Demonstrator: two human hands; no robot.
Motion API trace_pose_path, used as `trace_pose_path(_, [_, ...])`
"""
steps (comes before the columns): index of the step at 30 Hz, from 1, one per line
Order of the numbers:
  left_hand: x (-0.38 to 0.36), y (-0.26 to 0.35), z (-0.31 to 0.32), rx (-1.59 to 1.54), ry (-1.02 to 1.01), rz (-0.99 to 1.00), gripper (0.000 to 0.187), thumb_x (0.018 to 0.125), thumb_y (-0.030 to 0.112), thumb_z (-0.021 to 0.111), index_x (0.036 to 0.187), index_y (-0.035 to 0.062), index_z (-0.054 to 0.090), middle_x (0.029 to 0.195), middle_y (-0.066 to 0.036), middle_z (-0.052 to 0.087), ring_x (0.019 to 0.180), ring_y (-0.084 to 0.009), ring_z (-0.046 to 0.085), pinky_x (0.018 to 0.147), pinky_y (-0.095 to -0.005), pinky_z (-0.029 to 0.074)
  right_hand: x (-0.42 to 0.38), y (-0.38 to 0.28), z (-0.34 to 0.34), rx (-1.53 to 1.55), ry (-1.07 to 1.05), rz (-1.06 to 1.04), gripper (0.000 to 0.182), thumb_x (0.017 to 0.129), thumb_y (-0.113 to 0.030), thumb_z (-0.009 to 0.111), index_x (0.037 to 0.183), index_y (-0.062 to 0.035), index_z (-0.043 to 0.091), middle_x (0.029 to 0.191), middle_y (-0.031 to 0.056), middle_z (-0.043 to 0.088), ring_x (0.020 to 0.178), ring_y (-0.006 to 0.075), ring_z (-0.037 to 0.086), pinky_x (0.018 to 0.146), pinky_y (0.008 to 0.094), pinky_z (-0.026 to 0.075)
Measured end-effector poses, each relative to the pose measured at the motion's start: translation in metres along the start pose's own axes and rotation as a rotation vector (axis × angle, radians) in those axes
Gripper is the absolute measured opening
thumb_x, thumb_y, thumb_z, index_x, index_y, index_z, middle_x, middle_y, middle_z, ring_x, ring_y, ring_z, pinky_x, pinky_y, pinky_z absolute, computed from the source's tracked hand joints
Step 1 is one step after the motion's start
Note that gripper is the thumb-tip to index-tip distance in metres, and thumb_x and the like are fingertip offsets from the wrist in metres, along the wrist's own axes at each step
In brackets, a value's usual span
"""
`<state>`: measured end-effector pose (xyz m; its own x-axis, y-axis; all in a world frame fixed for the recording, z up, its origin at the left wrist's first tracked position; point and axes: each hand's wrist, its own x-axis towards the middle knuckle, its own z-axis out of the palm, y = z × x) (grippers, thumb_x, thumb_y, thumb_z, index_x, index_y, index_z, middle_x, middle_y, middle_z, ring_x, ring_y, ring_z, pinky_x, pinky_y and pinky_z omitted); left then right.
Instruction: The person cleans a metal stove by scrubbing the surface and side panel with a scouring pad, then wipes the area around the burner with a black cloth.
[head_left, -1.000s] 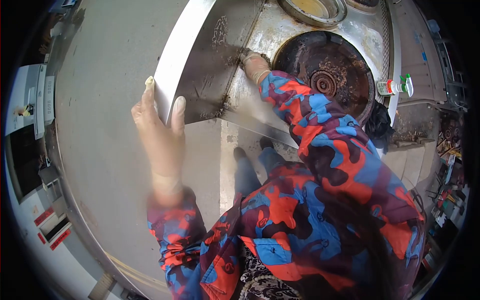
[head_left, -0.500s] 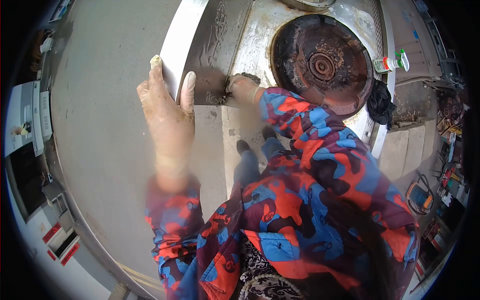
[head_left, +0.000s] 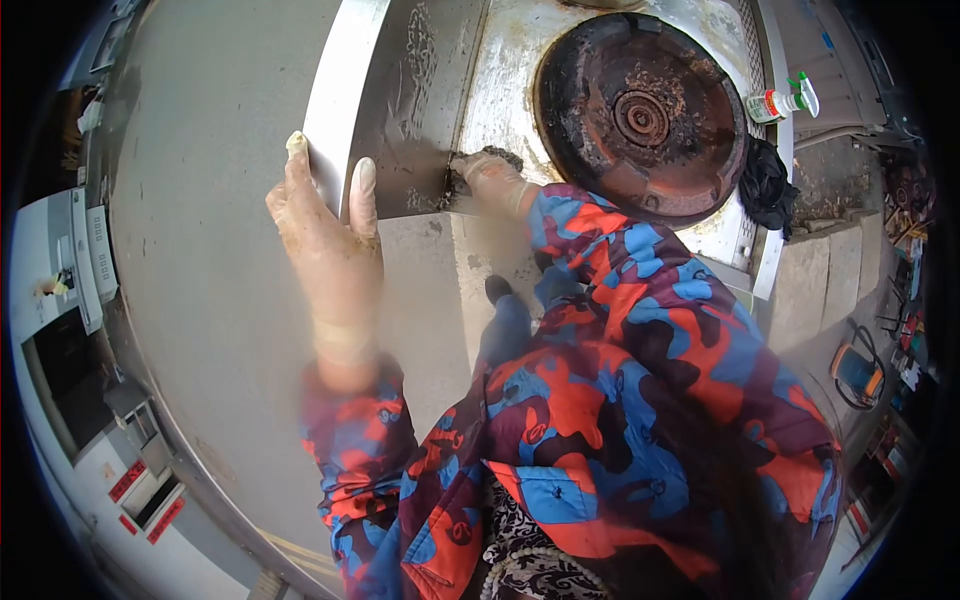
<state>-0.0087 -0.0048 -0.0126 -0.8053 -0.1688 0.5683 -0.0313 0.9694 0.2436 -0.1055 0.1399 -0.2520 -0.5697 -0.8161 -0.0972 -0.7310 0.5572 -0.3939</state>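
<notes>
My left hand (head_left: 325,235), in a thin translucent glove, grips the white metal edge (head_left: 345,75) of a stove-like unit, thumb on the inner side and fingers on the outer side. My right hand (head_left: 493,184), also gloved, is at the lower corner of the wet grey side panel (head_left: 415,110), its fingers closed against a dark scrubbing pad (head_left: 505,157) that shows partly behind them. Right of that hand lies a large round, rusty burner plate (head_left: 640,120) on the stained metal top (head_left: 505,75).
A spray bottle (head_left: 780,103) and a crumpled black cloth (head_left: 767,185) are at the unit's right edge. Concrete blocks (head_left: 825,280) and an orange-and-black device (head_left: 858,375) lie farther right. White appliances (head_left: 60,240) stand at far left.
The view has shifted slightly, so the unit and floor items appear moved. My left hand still holds the edge; my right hand remains at the panel's lower corner.
</notes>
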Motion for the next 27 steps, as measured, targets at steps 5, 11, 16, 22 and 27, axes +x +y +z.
trace_pose_path(5, [-0.001,0.004,-0.006,-0.009,-0.144,-0.203,0.059,0.093,0.035,0.063,0.136,-0.0008,0.043,0.115,-0.018,0.054,0.11,-0.0288,0.052,0.096,-0.041,0.045,-0.009,0.046,-0.021,0.153,-0.325,-0.095,0.031,0.075,-0.009,0.062,0.105,-0.0062,0.07,0.107,0.0174,0.067,0.102,0.0322,0.064,0.088,0.038,0.05])
trace_pose_path(11, [0.001,0.004,-0.002,0.005,-0.13,-0.188,0.058,0.093,0.033,0.063,0.137,0.0002,0.043,0.115,-0.018,0.054,0.111,-0.029,0.052,0.096,-0.0405,0.044,0.014,0.023,-0.003,0.044,0.142,-0.02,0.044,0.078,-0.008,0.061,0.122,-0.0073,0.06,0.112,0.016,0.065,0.108,0.0294,0.061,0.089,0.0363,0.05])
trace_pose_path(16, [0.001,0.004,-0.001,0.008,-0.126,-0.215,0.058,0.093,0.032,0.063,0.138,0.0016,0.043,0.115,-0.018,0.054,0.112,-0.0294,0.052,0.096,-0.0403,0.044,0.008,0.022,-0.005,0.006,-0.189,-0.175,0.028,0.079,-0.01,0.061,0.106,-0.0091,0.071,0.102,0.0129,0.069,0.098,0.0306,0.065,0.085,0.0371,0.051])
trace_pose_path(22, [0.001,0.003,-0.001,0.053,-0.178,-0.231,0.058,0.093,0.032,0.064,0.138,0.0023,0.042,0.117,-0.017,0.053,0.113,-0.03,0.052,0.097,-0.0418,0.044,0.024,0.043,0.03,0.394,0.216,-0.072,0.027,0.075,-0.008,0.061,0.099,-0.0109,0.073,0.098,0.0148,0.07,0.093,0.031,0.067,0.081,0.0375,0.052])
trace_pose_path(27, [0.003,0.008,-0.005,0.044,-0.182,-0.259,0.058,0.093,0.03,0.064,0.139,0.0022,0.042,0.122,-0.017,0.053,0.114,-0.0294,0.051,0.099,-0.0418,0.042,0.023,0.039,0.013,0.166,-0.173,-0.233,0.033,0.072,-0.005,0.059,0.101,-0.0135,0.073,0.102,0.0121,0.07,0.096,0.0305,0.066,0.082,0.0374,0.052])
